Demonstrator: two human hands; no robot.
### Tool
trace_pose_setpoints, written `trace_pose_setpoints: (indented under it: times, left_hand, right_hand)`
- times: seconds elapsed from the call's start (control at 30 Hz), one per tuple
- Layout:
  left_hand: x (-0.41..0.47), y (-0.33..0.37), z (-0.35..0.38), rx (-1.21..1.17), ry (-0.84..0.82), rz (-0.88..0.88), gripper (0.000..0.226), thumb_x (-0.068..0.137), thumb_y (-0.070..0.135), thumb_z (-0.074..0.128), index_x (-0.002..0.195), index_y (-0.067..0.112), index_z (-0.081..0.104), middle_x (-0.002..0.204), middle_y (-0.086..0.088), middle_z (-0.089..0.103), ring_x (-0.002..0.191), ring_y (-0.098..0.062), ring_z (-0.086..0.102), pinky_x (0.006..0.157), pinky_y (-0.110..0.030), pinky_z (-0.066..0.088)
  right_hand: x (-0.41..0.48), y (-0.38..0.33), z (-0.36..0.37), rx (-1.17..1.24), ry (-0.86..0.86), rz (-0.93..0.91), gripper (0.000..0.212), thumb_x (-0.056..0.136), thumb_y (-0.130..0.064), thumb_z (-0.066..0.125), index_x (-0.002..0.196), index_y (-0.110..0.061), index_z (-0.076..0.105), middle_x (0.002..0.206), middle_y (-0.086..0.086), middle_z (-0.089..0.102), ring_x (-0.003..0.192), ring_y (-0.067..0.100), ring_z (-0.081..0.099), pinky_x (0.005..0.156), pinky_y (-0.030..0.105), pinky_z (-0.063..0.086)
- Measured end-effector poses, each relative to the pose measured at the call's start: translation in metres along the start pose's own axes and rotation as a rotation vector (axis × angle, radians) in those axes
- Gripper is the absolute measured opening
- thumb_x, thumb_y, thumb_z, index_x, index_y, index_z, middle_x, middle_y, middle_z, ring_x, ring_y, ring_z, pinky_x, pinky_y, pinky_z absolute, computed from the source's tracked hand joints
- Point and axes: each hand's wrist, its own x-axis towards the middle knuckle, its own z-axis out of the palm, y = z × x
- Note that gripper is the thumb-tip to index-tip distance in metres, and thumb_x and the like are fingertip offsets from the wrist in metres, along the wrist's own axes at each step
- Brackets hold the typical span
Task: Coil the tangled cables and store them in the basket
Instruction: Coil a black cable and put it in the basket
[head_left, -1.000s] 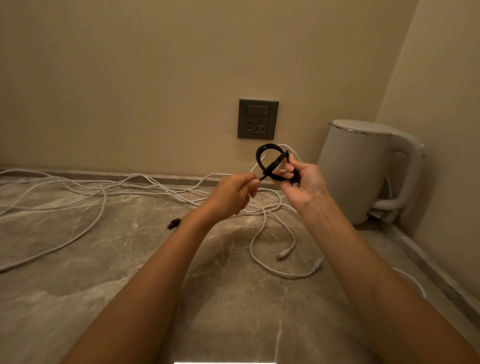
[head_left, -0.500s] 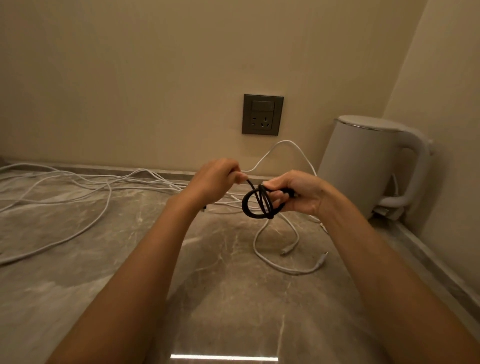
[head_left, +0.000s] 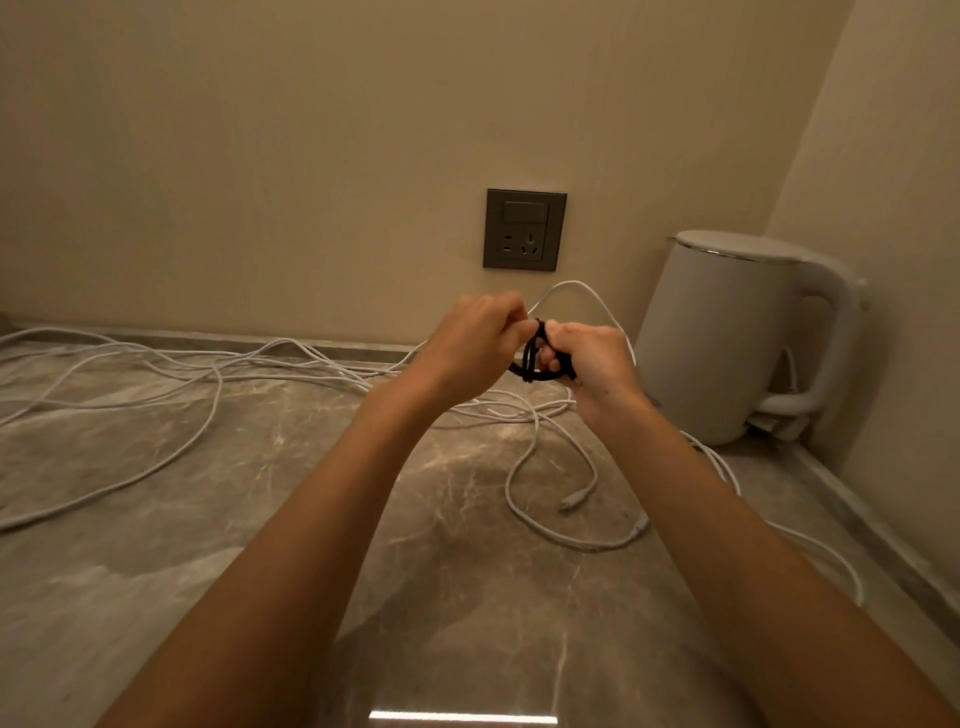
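A short black cable (head_left: 531, 358), wound into a small coil, hangs between my two hands above the marble counter. My left hand (head_left: 475, 348) pinches the cable's top end with curled fingers. My right hand (head_left: 587, 364) grips the coil from the right, fingers wrapped round its loops. Behind and below them, tangled white cables (head_left: 218, 364) sprawl over the counter from the far left to the right, with two connector ends (head_left: 574, 501) lying near the middle. No basket is in view.
A white electric kettle (head_left: 727, 338) stands in the right corner against the wall. A dark wall socket (head_left: 524, 229) sits above the counter's back edge. The grey marble counter (head_left: 260, 519) runs to a raised lip at the right.
Both hands came closer together and the black coil got tighter and smaller. The left hand now touches the coil's top. The view tilted slightly.
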Motion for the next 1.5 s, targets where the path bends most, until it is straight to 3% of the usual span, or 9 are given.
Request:
trace_pose_setpoints:
  times: [0.17, 0.57, 0.7, 0.87, 1.0, 1.13, 1.2, 1.3, 1.5]
  left_hand:
    - [-0.005, 0.005, 0.007, -0.270, -0.083, -0.062, 0.010, 0.095, 0.008, 0.047, 0.090, 0.003, 0.054, 0.055, -0.003, 0.054, 0.039, -0.009, 0.051, 0.044, -0.022, 0.047]
    - [-0.008, -0.011, 0.014, -0.250, -0.155, -0.046, 0.011, 0.091, 0.013, 0.055, 0.081, 0.014, 0.059, 0.070, 0.003, 0.063, 0.066, -0.005, 0.060, 0.070, -0.018, 0.050]
    - [-0.008, -0.015, 0.014, -0.162, -0.039, 0.019, 0.010, 0.089, 0.010, 0.057, 0.088, 0.003, 0.063, 0.075, -0.001, 0.061, 0.070, -0.014, 0.058, 0.069, -0.023, 0.047]
    - [-0.006, -0.016, 0.016, -0.133, 0.032, 0.091, 0.028, 0.084, 0.009, 0.063, 0.109, 0.001, 0.053, 0.097, -0.009, 0.057, 0.082, -0.015, 0.055, 0.074, -0.023, 0.048]
    - [-0.008, -0.017, 0.018, -0.034, 0.135, 0.250, 0.032, 0.083, 0.008, 0.061, 0.113, -0.003, 0.056, 0.101, -0.018, 0.053, 0.079, -0.017, 0.053, 0.072, -0.036, 0.055]
    - [-0.008, -0.008, 0.013, 0.000, 0.168, 0.321, 0.032, 0.086, 0.023, 0.050, 0.098, -0.002, 0.065, 0.097, -0.020, 0.054, 0.070, -0.025, 0.056, 0.063, -0.030, 0.051]
    - [-0.005, -0.006, 0.010, -0.007, 0.153, 0.303, 0.026, 0.085, 0.019, 0.052, 0.089, -0.004, 0.065, 0.097, -0.019, 0.055, 0.073, -0.024, 0.056, 0.066, -0.028, 0.049]
    - [-0.003, -0.005, 0.004, -0.014, 0.110, 0.257, 0.020, 0.089, 0.013, 0.054, 0.089, -0.004, 0.063, 0.089, -0.013, 0.059, 0.071, -0.015, 0.049, 0.063, -0.009, 0.036]
    - [-0.001, -0.003, -0.006, -0.087, -0.045, 0.112, 0.020, 0.093, 0.015, 0.051, 0.088, 0.000, 0.063, 0.074, -0.002, 0.056, 0.066, -0.015, 0.055, 0.062, -0.016, 0.045]
  right_hand:
    - [0.003, -0.005, -0.005, 0.325, 0.094, 0.062, 0.027, 0.095, -0.003, 0.048, 0.070, -0.005, 0.058, 0.047, -0.002, 0.051, 0.037, 0.003, 0.042, 0.054, 0.018, 0.042]
    - [0.006, -0.022, -0.015, 0.945, -0.023, 0.283, 0.023, 0.097, 0.002, 0.037, 0.081, 0.004, 0.053, 0.067, 0.010, 0.046, 0.033, 0.006, 0.038, 0.040, 0.015, 0.044]
    - [0.006, -0.022, -0.021, 1.014, -0.107, 0.375, 0.024, 0.095, 0.007, 0.031, 0.084, 0.006, 0.053, 0.048, 0.012, 0.050, 0.030, 0.008, 0.037, 0.067, 0.014, 0.046]
    - [0.007, -0.019, -0.027, 0.947, -0.202, 0.492, 0.023, 0.059, 0.022, 0.053, 0.081, 0.017, 0.058, 0.049, 0.011, 0.047, 0.036, 0.008, 0.041, 0.110, 0.022, 0.032]
    - [0.012, -0.016, -0.032, 0.814, -0.326, 0.493, 0.058, 0.030, 0.025, 0.078, 0.087, 0.021, 0.064, 0.085, 0.032, 0.063, 0.073, 0.024, 0.063, 0.096, 0.033, 0.047]
    - [0.002, -0.014, -0.026, 0.610, -0.260, 0.545, 0.015, 0.083, -0.001, 0.051, 0.089, 0.006, 0.063, 0.076, 0.016, 0.057, 0.068, 0.016, 0.047, 0.064, 0.020, 0.045]
    - [0.000, -0.009, -0.022, 0.557, -0.306, 0.562, 0.023, 0.090, -0.010, 0.038, 0.084, -0.001, 0.059, 0.071, 0.009, 0.051, 0.066, 0.012, 0.041, 0.064, 0.018, 0.033]
    - [-0.002, -0.009, -0.015, 0.472, -0.345, 0.469, 0.024, 0.096, -0.012, 0.035, 0.086, -0.003, 0.056, 0.078, 0.009, 0.051, 0.068, 0.014, 0.045, 0.064, 0.020, 0.038]
    - [-0.007, -0.007, -0.013, 0.216, -0.446, 0.246, 0.047, 0.098, -0.043, 0.035, 0.087, -0.008, 0.064, 0.071, 0.008, 0.063, 0.064, 0.018, 0.058, 0.058, 0.030, 0.049]
